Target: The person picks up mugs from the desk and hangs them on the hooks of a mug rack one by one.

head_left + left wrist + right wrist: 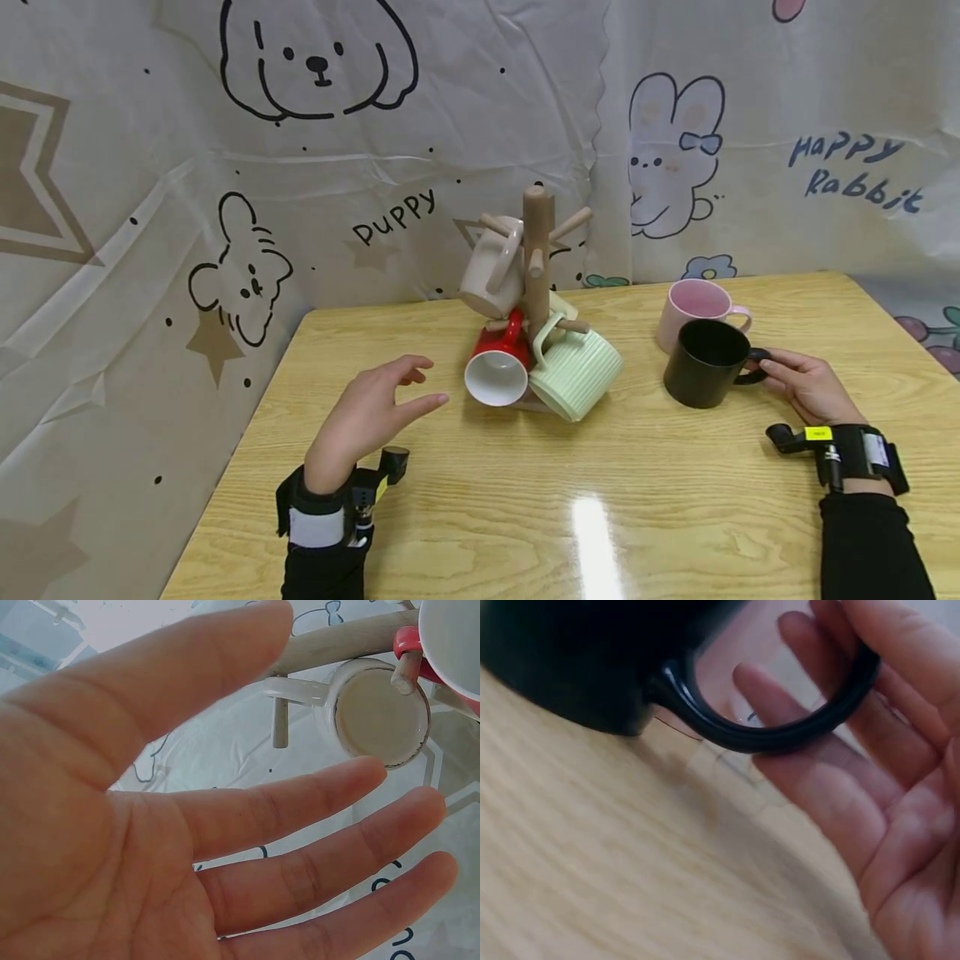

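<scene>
At the table's right side, my right hand (813, 387) pinches the handle of a black mug (697, 375), its fingers about the handle loop in the right wrist view. This mug is upright, close over the tabletop. Behind it stands a pink mug (675, 321), partly hidden. My left hand (363, 421), fingers spread and holding nothing, hovers left of a wooden mug tree (536, 229). Nearest to it on the tree hangs a red mug (489, 342) with a white inside. A cream mug (483, 271) hangs above, and a ribbed light green mug (581, 375) at lower right.
Behind the hanging mugs, a pale yellow piece (561, 305) shows in part. Bare pegs stick out from the upper tree. A printed curtain (337, 275) rises along the back and left edges of the wooden table (465, 517).
</scene>
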The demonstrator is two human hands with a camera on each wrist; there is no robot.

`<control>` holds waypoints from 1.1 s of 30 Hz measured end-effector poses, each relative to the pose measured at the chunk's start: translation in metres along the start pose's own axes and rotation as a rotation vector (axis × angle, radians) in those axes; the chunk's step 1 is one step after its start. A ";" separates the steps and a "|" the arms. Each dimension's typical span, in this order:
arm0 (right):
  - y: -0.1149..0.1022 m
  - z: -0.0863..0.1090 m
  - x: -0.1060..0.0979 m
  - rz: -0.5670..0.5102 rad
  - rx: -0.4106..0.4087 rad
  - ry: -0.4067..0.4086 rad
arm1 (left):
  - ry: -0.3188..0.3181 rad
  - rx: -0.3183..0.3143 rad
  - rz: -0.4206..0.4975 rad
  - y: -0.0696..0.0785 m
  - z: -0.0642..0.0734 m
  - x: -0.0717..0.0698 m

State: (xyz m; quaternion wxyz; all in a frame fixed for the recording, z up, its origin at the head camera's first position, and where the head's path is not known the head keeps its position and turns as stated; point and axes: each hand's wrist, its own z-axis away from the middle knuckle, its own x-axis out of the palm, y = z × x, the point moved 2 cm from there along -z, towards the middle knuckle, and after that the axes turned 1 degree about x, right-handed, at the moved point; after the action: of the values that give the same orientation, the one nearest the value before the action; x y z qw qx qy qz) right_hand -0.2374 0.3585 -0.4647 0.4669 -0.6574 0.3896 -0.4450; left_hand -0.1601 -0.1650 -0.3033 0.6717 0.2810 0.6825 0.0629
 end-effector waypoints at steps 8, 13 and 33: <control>-0.001 0.000 0.005 0.000 -0.018 0.099 | -0.007 -0.002 0.004 0.000 0.000 -0.001; -0.015 -0.003 0.015 -0.160 -0.089 0.150 | -0.005 0.002 0.004 0.000 -0.001 -0.001; -0.107 -0.008 0.136 -0.001 -0.293 -0.249 | 0.004 0.008 0.003 0.003 0.000 0.001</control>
State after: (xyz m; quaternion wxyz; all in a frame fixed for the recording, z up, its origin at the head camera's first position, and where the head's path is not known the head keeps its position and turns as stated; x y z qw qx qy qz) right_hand -0.1935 0.2577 -0.3306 0.4107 -0.7684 0.3891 -0.2991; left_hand -0.1590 -0.1623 -0.3030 0.6689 0.2848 0.6838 0.0619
